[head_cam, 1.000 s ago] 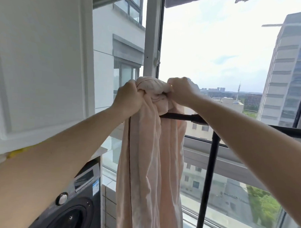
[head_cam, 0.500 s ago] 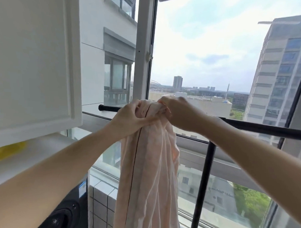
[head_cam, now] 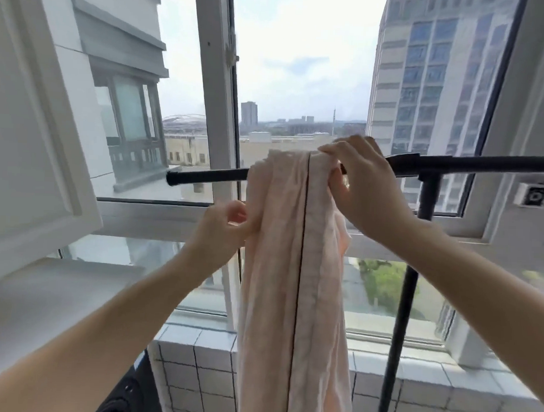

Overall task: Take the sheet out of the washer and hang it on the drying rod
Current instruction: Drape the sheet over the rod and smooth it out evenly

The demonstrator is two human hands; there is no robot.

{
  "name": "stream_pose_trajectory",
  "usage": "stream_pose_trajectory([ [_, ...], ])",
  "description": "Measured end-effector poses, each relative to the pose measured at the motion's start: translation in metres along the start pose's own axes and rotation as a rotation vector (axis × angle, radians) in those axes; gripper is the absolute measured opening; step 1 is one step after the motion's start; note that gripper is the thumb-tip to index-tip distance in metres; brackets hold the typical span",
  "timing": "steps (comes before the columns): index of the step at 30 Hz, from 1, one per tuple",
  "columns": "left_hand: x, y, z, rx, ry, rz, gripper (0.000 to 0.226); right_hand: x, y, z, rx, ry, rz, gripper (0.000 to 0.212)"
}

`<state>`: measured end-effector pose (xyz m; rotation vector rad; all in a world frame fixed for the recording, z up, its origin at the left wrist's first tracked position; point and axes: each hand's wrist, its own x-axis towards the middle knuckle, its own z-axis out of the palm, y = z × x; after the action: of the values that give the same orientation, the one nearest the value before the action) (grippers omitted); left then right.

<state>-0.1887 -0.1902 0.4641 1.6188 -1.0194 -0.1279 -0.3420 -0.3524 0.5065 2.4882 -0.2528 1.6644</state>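
A pale pink sheet (head_cam: 290, 268) with a dark seam line hangs bunched over the black drying rod (head_cam: 210, 175) and falls straight down past the frame's bottom. My right hand (head_cam: 360, 190) grips the sheet's top right edge where it crosses the rod. My left hand (head_cam: 223, 228) pinches the sheet's left edge a little below the rod. The rod runs from left of centre to the right edge, held by a black upright post (head_cam: 399, 333). A dark corner of the washer (head_cam: 125, 395) shows at the bottom left.
A white cabinet door (head_cam: 35, 136) hangs open at the left above a white shelf (head_cam: 45, 296). Windows with white frames (head_cam: 219, 80) stand behind the rod. A tiled ledge (head_cam: 197, 357) runs under the windows.
The sheet has come down from above the rod and now lies draped over it. My left hand dropped from the top of the bundle to its left edge below the rod.
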Motion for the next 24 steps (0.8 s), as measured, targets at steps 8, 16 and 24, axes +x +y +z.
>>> stream_pose_trajectory([
  [8, -0.008, -0.014, -0.006, 0.026, 0.058, 0.315, 0.014, -0.031, -0.044, -0.011, -0.068, -0.102, 0.255, 0.054],
  [16, -0.021, -0.004, -0.004, -0.107, 0.093, 0.333, 0.011, -0.033, -0.091, -0.021, 0.302, -0.247, 0.750, 0.069],
  [24, -0.018, 0.014, 0.007, -0.326, 0.025, 0.002, 0.039, -0.009, -0.097, -0.007, 0.173, -0.240, 0.794, 0.040],
])
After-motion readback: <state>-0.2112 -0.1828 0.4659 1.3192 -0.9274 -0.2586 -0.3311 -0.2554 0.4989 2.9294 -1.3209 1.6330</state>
